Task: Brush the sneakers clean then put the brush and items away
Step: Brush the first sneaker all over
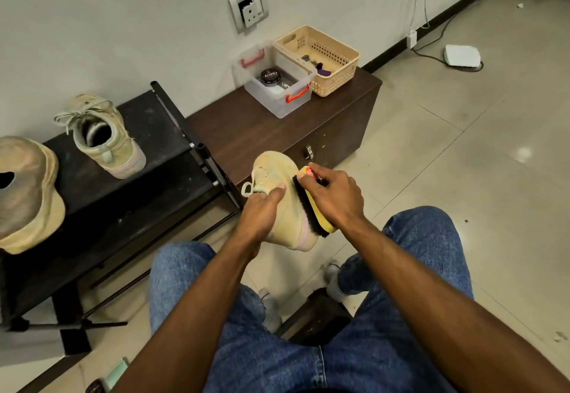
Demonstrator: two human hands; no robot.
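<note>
One pale suede sneaker is gripped by the left hand and brushed with the yellow-backed black-bristled brush clasped in the right hand, while its mate at ten o'clock and the clear plastic storage box at twelve o'clock are judged yet to be dealt with.

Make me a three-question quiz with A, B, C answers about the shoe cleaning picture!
1. Where is the other sneaker?
A. on the black rack
B. inside the basket
C. on the floor

2. What colour are the handles of the clear box?
A. blue
B. red
C. green

3. What is the brush doing?
A. lying in the box
B. pressed against the held sneaker
C. hanging on the wall

Answers:
1 A, it stands on the black rack by the wall.
2 B, both handles are red.
3 B, the right hand presses its bristles on the sneaker that the left hand holds.
</note>
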